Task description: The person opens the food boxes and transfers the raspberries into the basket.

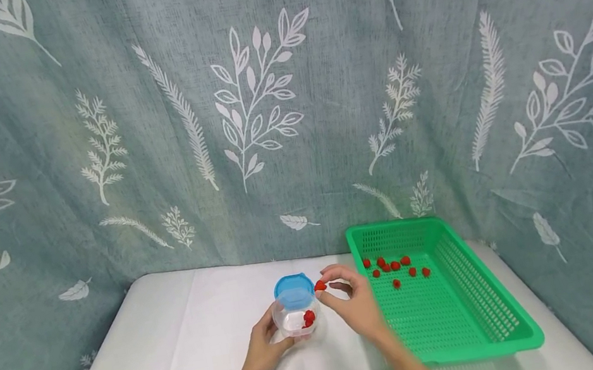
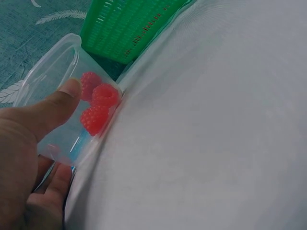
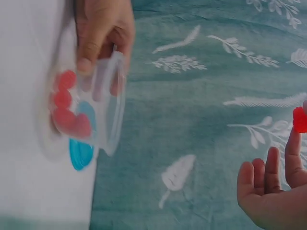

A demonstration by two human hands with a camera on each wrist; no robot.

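My left hand (image 1: 264, 351) grips a small clear plastic cup (image 2: 53, 62) by its side, with the thumb on the near wall. Several raspberries (image 2: 104, 96) lie together at the bottom of the cup, showing through its wall in both wrist views. Just right of the cup's rim, my right hand (image 1: 357, 307) pinches one raspberry (image 1: 320, 286) between thumb and fingertips. A blue lid (image 1: 292, 281) lies on the white table right behind the cup, partly seen through it.
To the right stands a green perforated plastic basket (image 1: 465, 313), with several loose raspberries (image 1: 395, 265) scattered toward its far left part. A white cloth (image 1: 193, 341) covers the table. Behind it hangs a grey-green curtain (image 1: 298, 197) with white leaf prints.
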